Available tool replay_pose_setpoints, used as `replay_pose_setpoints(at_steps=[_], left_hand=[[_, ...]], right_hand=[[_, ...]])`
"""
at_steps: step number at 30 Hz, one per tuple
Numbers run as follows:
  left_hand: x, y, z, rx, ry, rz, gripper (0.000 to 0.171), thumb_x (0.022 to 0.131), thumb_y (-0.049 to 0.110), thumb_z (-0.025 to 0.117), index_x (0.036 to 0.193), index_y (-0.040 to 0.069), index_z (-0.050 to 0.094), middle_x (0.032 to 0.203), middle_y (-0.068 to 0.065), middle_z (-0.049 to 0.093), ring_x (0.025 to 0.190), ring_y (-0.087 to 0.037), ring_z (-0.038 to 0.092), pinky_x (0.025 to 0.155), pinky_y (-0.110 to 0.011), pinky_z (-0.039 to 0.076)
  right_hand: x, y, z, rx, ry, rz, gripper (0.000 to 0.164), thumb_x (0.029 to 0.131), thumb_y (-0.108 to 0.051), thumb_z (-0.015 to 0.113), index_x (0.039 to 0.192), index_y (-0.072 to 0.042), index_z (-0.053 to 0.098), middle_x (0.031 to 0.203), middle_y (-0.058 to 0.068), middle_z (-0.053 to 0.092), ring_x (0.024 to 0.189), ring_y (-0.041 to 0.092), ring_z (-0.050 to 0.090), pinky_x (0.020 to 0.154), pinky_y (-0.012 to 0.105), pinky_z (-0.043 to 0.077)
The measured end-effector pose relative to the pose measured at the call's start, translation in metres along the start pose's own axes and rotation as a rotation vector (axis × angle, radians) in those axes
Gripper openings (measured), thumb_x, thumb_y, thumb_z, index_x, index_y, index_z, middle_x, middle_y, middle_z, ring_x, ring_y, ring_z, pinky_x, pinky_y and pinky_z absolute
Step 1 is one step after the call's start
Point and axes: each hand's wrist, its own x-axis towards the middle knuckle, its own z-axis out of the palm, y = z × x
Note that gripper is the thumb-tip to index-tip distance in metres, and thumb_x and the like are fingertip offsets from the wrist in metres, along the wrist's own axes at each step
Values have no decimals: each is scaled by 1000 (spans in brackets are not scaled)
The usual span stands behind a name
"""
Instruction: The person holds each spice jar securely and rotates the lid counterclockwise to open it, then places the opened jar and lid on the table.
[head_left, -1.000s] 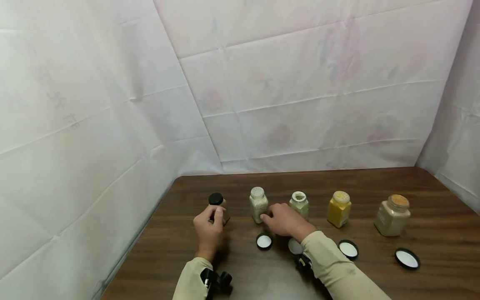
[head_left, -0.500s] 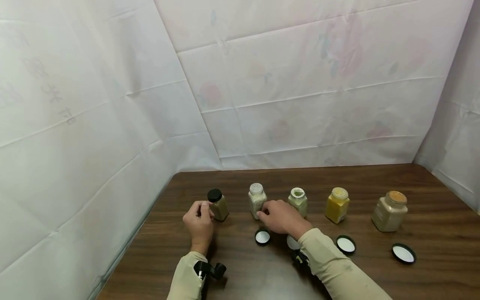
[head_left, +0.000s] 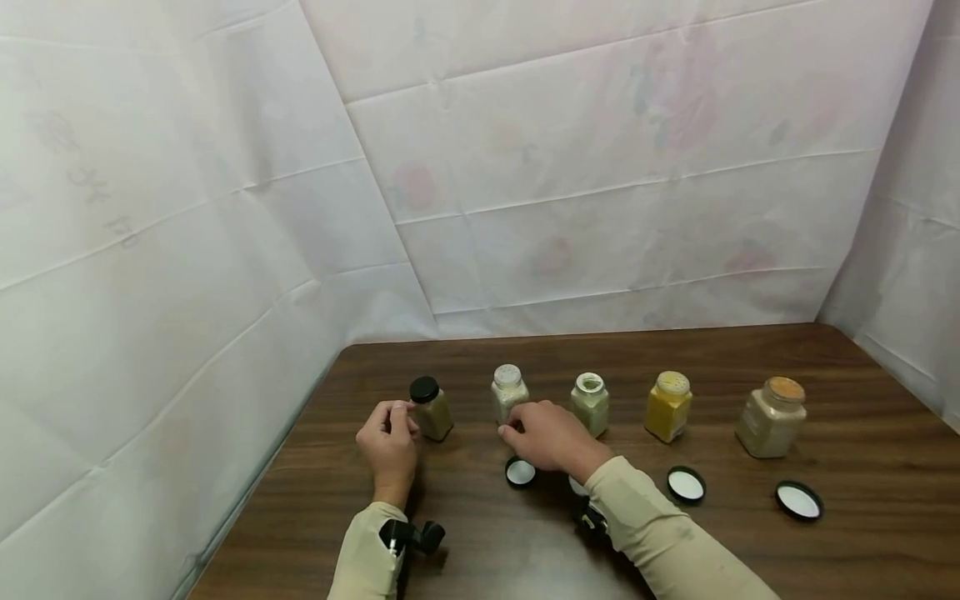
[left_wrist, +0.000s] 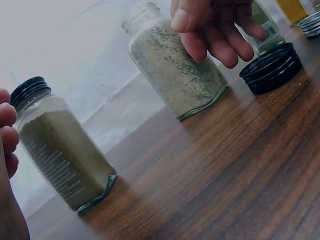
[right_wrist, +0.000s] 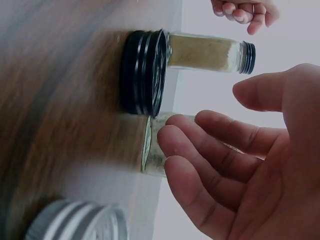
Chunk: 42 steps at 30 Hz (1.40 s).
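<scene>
A spice jar of brownish powder (head_left: 432, 421), capped with a black lid (head_left: 424, 388), stands on the left of the table. My left hand (head_left: 388, 446) is just to its left, fingers loosely curled with nothing visible in them; the right wrist view shows a gap between hand and jar. My right hand (head_left: 551, 435) hovers in front of an uncapped jar of pale, flecked seasoning (left_wrist: 175, 70), hiding its lower part from the head camera. Its fingers are relaxed and empty (right_wrist: 220, 165). A loose black lid (head_left: 520, 472) lies upturned just below that hand.
Rightward stand an open jar of green powder (head_left: 590, 410), a yellow jar (head_left: 669, 414) and a larger jar with an orange-brown top (head_left: 770, 423). Upturned lids (head_left: 686, 484) lie before them, with a silver-ridged lid (right_wrist: 75, 222) near my right wrist. White cloth (head_left: 600, 208) hangs behind.
My left hand has drawn back leftward from the black-capped jar, leaving it standing. My right hand has shifted slightly down and away from the pale jar. The head view has tilted a little.
</scene>
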Motion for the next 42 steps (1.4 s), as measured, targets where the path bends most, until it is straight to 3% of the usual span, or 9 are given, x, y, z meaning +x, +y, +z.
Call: replay_pose_setpoints(at_steps=[7,14,19,27,35,42], left_hand=[[-1,-2,2,9,-4,-28,26,94,1,52,75,-7,67,51,-15,55,46,-37,54,44,-20,44],[-2,-5,-1,28,25,-58,26,94,0,51,73,-5,66,55,-15,57,49,-34,57,47,-21,47],[-6,-10,-3,85,57,-84,26,94,1,51,74,-3,67,59,-13,59,51,-21,58,50,-18,48],[-9,-47,-7,122,90,-133,25,96,7,54,78,1,71,65,-8,62,56,-5,58,53,-16,48],[-8,-48,6,102,31,-117,21,97,13,54,85,7,71,72,-4,64,63,-6,59,59,-19,50],[-2,-47,11,152,16,-93,16,97,14,55,94,10,71,86,-1,64,72,-7,56,66,-20,45]], right_hand=[[-1,-5,0,-1,2,-15,21,99,-40,52,92,-24,64,73,-11,58,61,7,53,59,30,43],[5,-16,10,59,-37,-48,24,99,-38,54,103,-19,68,82,-9,63,69,5,57,65,29,47],[10,-28,20,86,-67,-66,24,98,-38,55,104,-19,69,85,-10,65,72,3,58,67,29,48],[18,-39,41,105,-101,-90,21,97,-37,57,95,-20,69,80,-11,64,66,3,56,64,27,47],[23,-36,45,126,-101,-59,20,97,-34,57,94,-19,70,74,-10,62,61,6,55,59,28,45],[36,-40,43,138,-54,-49,24,97,-35,57,102,-18,73,91,-5,71,70,6,61,65,28,49]])
